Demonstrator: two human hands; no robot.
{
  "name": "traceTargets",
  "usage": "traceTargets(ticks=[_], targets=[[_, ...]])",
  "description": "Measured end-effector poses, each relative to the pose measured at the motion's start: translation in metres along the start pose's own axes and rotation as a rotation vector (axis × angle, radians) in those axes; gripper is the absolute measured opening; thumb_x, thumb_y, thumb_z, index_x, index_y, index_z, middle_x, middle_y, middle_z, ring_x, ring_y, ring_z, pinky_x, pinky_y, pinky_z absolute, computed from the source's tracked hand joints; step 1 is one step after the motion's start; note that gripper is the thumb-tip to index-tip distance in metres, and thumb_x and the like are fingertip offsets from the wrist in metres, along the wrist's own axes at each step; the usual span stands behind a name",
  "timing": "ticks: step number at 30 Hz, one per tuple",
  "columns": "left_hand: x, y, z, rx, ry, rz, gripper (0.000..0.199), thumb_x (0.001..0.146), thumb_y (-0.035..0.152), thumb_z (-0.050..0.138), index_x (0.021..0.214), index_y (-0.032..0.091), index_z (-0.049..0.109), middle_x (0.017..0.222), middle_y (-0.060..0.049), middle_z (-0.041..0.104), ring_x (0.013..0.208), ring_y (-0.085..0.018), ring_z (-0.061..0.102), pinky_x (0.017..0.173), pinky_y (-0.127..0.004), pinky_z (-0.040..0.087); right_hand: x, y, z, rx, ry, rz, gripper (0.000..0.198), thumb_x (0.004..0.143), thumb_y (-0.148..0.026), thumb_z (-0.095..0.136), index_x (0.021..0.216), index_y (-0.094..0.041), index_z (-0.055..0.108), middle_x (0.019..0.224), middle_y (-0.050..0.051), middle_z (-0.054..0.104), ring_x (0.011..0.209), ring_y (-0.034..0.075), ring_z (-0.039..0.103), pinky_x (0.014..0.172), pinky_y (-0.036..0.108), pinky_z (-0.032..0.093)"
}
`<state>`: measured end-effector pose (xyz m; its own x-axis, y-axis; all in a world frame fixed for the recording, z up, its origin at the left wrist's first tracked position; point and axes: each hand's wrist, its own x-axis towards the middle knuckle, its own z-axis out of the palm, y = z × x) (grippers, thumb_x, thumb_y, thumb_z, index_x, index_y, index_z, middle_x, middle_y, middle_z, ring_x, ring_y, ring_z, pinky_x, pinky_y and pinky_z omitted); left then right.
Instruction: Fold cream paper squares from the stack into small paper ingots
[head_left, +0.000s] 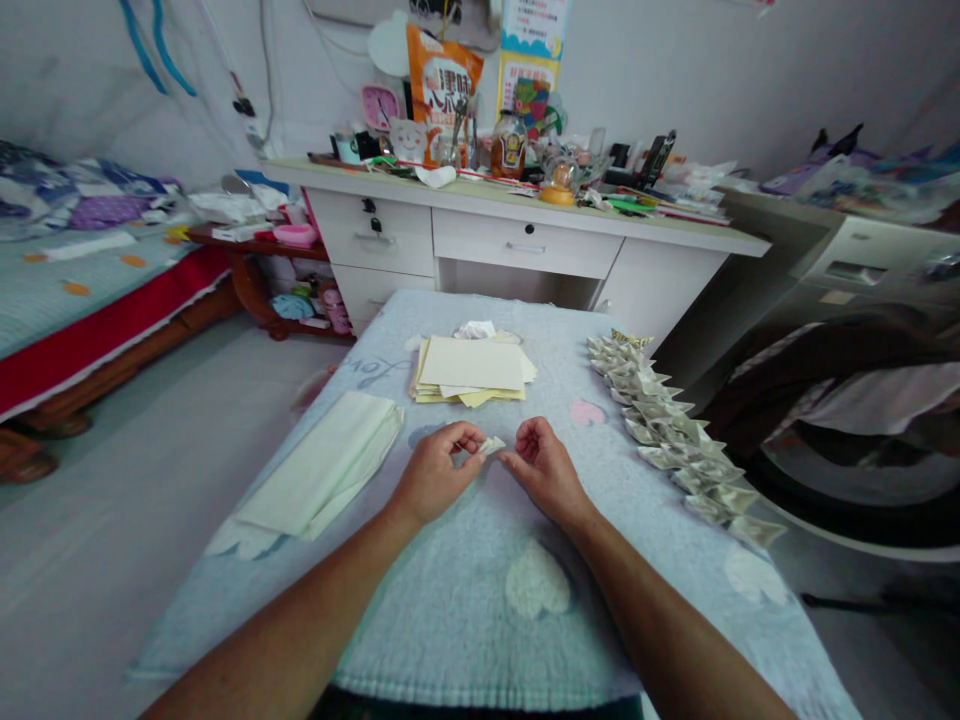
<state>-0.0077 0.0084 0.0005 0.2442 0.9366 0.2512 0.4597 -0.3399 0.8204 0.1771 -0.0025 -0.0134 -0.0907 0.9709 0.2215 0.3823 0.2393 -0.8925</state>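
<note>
My left hand (442, 470) pinches a small folded paper piece (491, 446) between thumb and fingers, over the middle of the cloth-covered table. Close to its right end is my right hand (546, 470), fingers loosely curled and the thumb apart from them; I see nothing held in it. Beyond both hands lies a stack of cream and yellow paper sheets (471, 364). Left of my left hand rests a folded pale green cloth or paper bundle (322, 465). A long row of folded paper pieces (675, 430) with pointed tips runs along the table's right side.
A light blue patterned cloth (465, 620) covers the table. Crumpled white tissue (476, 329) sits behind the stack. Farther back stands a white desk (525, 245) crowded with jars and bags. A bed (97, 290) is at left, a washing machine (855, 270) at right.
</note>
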Motion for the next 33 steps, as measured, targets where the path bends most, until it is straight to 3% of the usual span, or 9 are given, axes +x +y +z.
traceTargets(ticks=[3,7,11,17,23,26,33], targets=[[-0.001,-0.003,0.004,0.067,0.088,0.020,0.028,0.074,0.015,0.061,0.103,0.018,0.062,0.078,0.001,0.062,0.078,-0.014,0.061,0.078,-0.027,0.047,-0.001,-0.001,0.001,0.062,-0.113,0.027,0.016,0.080,-0.029,0.063,0.080,-0.020,0.049,0.068,-0.004,0.049,0.061,0.011,0.046,0.059,0.023,0.039],[-0.002,-0.005,0.009,0.107,0.055,0.086,0.036,0.073,0.011,0.060,0.108,0.019,0.062,0.084,-0.001,0.064,0.086,-0.016,0.061,0.085,-0.030,0.047,-0.002,-0.006,0.003,0.179,-0.199,-0.007,0.017,0.082,-0.031,0.063,0.088,-0.019,0.053,0.076,-0.002,0.055,0.069,0.012,0.051,0.065,0.024,0.042],[-0.003,0.000,0.009,0.080,-0.012,0.111,0.038,0.071,0.010,0.061,0.108,0.019,0.062,0.098,-0.005,0.066,0.093,-0.018,0.061,0.089,-0.033,0.047,-0.002,-0.007,0.003,0.209,-0.184,-0.031,0.024,0.079,-0.034,0.068,0.088,-0.019,0.051,0.078,-0.001,0.058,0.071,0.011,0.052,0.065,0.023,0.042],[-0.007,0.007,0.006,0.068,-0.064,0.159,0.043,0.072,0.008,0.058,0.113,0.020,0.061,0.101,-0.005,0.068,0.098,-0.019,0.061,0.093,-0.036,0.046,0.000,-0.001,0.000,0.152,-0.126,-0.038,0.023,0.077,-0.029,0.066,0.084,-0.020,0.047,0.071,-0.004,0.054,0.064,0.010,0.049,0.059,0.022,0.039],[-0.003,0.005,0.002,0.024,-0.024,0.081,0.019,0.081,0.019,0.057,0.098,0.018,0.066,0.091,-0.004,0.069,0.089,-0.018,0.063,0.086,-0.032,0.048,0.002,-0.003,-0.004,0.063,-0.130,-0.061,0.012,0.078,-0.022,0.058,0.086,-0.019,0.050,0.070,-0.004,0.050,0.063,0.010,0.047,0.060,0.022,0.040],[-0.003,0.003,0.001,0.032,0.022,0.100,0.023,0.079,0.020,0.062,0.102,0.019,0.065,0.092,-0.004,0.065,0.091,-0.018,0.061,0.084,-0.030,0.048,0.002,-0.006,-0.006,0.001,-0.166,-0.096,0.009,0.079,-0.019,0.057,0.087,-0.019,0.053,0.073,-0.003,0.053,0.067,0.011,0.049,0.064,0.022,0.041],[-0.004,0.006,0.002,0.052,-0.082,0.149,0.014,0.084,0.022,0.058,0.088,0.021,0.071,0.089,-0.003,0.060,0.087,-0.015,0.059,0.081,-0.027,0.046,0.001,-0.005,-0.006,-0.113,-0.243,-0.134,0.009,0.080,-0.016,0.059,0.088,-0.019,0.058,0.081,0.000,0.059,0.079,0.014,0.055,0.075,0.026,0.044]])
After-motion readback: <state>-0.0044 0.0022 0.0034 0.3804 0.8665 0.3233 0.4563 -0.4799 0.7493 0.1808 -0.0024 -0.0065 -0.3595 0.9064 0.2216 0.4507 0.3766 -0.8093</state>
